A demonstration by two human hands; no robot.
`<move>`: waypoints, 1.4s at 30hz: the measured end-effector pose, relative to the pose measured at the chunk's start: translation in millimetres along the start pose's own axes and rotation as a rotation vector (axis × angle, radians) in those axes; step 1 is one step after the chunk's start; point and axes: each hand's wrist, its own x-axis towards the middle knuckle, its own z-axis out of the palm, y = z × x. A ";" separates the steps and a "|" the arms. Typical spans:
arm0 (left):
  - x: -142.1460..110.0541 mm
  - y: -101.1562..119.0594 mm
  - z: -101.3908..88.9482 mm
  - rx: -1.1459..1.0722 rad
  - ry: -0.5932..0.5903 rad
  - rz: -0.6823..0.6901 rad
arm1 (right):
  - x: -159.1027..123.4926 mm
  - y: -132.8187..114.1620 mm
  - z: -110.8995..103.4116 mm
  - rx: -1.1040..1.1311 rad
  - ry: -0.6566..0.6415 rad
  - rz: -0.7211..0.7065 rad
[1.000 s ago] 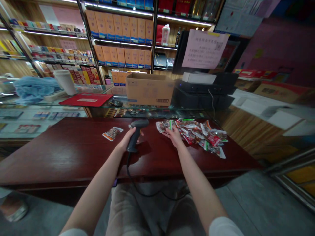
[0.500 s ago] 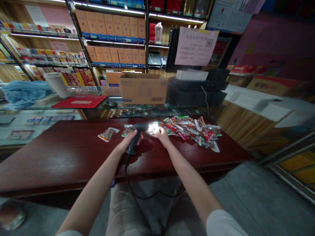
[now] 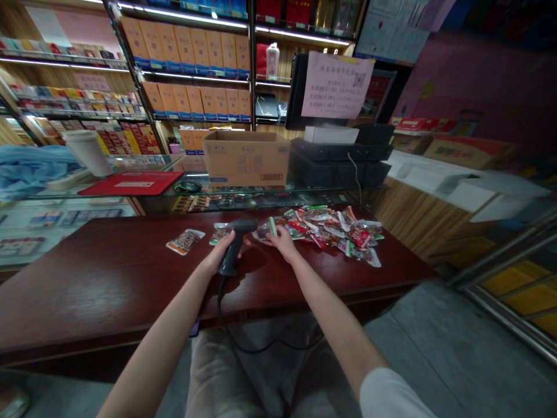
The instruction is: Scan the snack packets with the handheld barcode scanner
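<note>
My left hand (image 3: 221,251) is wrapped round the grip of a black corded barcode scanner (image 3: 234,247), whose head points right. In front of the scanner, my right hand (image 3: 281,241) pinches a clear snack packet (image 3: 264,229) with a green edge. To the right of that hand spreads a pile of snack packets (image 3: 331,226) in red, green and orange wrappers. Behind the scanner lies a green-edged packet (image 3: 218,233), partly covered by it. Farther left, an orange-edged packet (image 3: 185,241) lies flat by itself on the dark red table (image 3: 130,278).
An open cardboard box (image 3: 246,159) stands on the glass counter beyond the table. Near it are a computer mouse (image 3: 187,187), a red mat (image 3: 133,183) and a white cup (image 3: 88,154). The scanner's cable (image 3: 261,350) hangs in front of the table, over my legs.
The scanner's bright light on the packet has gone out. Both hands keep their hold on the scanner and the packet. The whole view has shifted slightly.
</note>
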 end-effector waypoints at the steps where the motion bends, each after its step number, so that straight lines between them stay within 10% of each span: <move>1: 0.2 0.0 -0.8 -0.007 0.005 -0.001 | -0.4 -1.3 -0.5 0.009 0.011 -0.006; 10: 3.1 0.1 -8.0 -0.056 0.066 -0.013 | -7.9 -35.8 -30.0 -0.032 0.160 -0.244; 17: 2.9 1.1 -12.8 -0.105 0.083 -0.004 | 0.4 -127.1 -121.7 -1.037 0.516 -0.349; 24: 0.6 3.7 -9.7 -0.134 0.036 -0.002 | 12.7 -146.6 -164.1 -1.632 0.415 -0.054; 37: -12.6 29.1 -21.0 -0.309 0.280 0.110 | -12.1 -112.4 -121.2 -1.556 0.635 -0.411; 42: -17.1 34.8 -40.6 -0.364 0.396 0.165 | -22.1 -70.9 -30.0 -1.363 0.209 -0.468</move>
